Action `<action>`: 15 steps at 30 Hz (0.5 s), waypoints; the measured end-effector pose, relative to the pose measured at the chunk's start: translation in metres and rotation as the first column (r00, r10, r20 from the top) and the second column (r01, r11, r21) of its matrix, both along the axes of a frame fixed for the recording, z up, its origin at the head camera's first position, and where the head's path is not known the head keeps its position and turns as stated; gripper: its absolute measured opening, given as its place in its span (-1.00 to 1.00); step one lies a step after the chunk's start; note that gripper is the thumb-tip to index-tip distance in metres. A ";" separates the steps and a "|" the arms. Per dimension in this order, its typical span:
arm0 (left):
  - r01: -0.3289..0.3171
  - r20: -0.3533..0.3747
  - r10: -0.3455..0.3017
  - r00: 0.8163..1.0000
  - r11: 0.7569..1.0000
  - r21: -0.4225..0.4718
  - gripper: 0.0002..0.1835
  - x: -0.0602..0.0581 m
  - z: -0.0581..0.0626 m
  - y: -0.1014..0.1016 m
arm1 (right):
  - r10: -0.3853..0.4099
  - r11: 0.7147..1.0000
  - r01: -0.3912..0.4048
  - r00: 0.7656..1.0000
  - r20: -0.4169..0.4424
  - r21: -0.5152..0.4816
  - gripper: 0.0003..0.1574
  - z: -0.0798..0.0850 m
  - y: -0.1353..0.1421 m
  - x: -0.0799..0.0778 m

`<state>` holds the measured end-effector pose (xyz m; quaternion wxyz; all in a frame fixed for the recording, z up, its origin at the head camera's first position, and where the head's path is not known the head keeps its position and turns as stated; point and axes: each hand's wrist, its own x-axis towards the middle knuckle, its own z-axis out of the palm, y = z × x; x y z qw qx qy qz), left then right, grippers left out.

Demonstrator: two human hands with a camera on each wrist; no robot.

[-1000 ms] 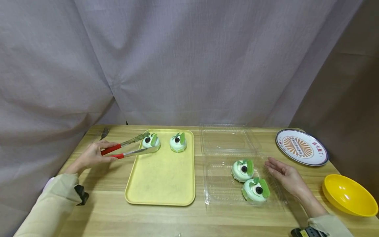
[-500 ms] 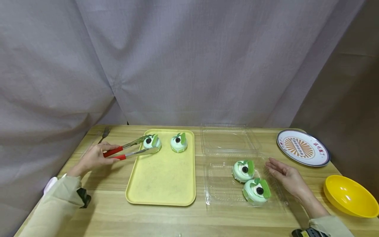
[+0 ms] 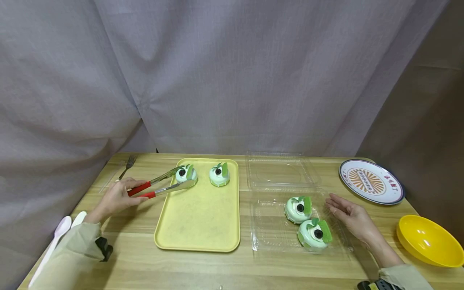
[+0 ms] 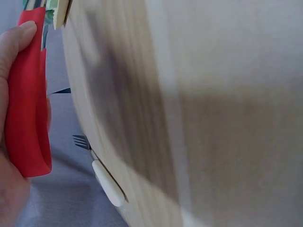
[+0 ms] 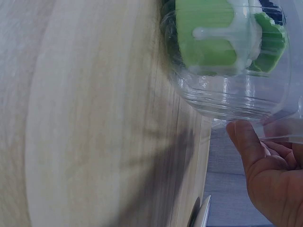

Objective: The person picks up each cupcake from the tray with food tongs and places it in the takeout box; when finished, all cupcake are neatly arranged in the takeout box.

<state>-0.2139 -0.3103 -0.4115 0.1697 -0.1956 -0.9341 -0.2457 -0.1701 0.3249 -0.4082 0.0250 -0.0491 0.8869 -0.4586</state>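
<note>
My left hand (image 3: 117,197) grips a pair of tongs (image 3: 146,190) by their red handles. The tong arms are spread, with their tips on either side of a pale green cake (image 3: 186,176) at the far left of the yellow tray (image 3: 197,225). A second cake (image 3: 219,175) sits to its right on the tray. Two more cakes, one farther back (image 3: 296,210) and one nearer (image 3: 312,234), stand in the right part of a clear plastic container (image 3: 268,231). My right hand (image 3: 353,219) has its fingers extended at the container's right side; the right wrist view shows fingertips right at its wall.
The container's lid (image 3: 277,171) lies folded back behind it. A patterned plate (image 3: 371,181) stands at the back right, a yellow bowl (image 3: 429,241) at the right edge. On the left lie a fork (image 3: 127,166) and a white spoon (image 3: 61,229). A grey curtain (image 3: 232,80) hangs behind.
My left hand and the tongs have shifted slightly right and down, tips still around the left cake. The spoon by the left sleeve has come into fuller view. My right hand stays put.
</note>
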 end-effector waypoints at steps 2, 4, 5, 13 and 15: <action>-0.006 -0.028 0.005 1.000 1.000 -0.010 -0.51 0.003 -0.002 0.002 | -0.003 1.000 0.003 1.000 0.005 0.004 -0.31 0.000 0.001 0.002; -0.016 -0.044 0.016 0.999 1.000 -0.016 -0.51 0.005 -0.002 0.004 | -0.004 1.000 0.004 1.000 0.009 0.005 -0.30 0.000 0.001 0.004; -0.020 -0.052 0.019 0.998 1.000 -0.019 -0.51 0.007 -0.002 0.005 | -0.004 1.000 0.004 1.000 0.009 0.005 -0.31 0.000 0.002 0.004; 0.004 -0.084 -0.001 0.996 1.000 0.027 -0.49 0.026 0.021 0.027 | -0.001 0.999 0.001 1.000 -0.010 0.039 -0.31 0.005 -0.001 0.003; 0.037 -0.080 -0.034 0.996 0.998 0.041 -0.49 0.032 0.032 0.043 | 0.004 1.000 -0.004 1.000 -0.015 0.022 -0.30 0.005 -0.001 0.002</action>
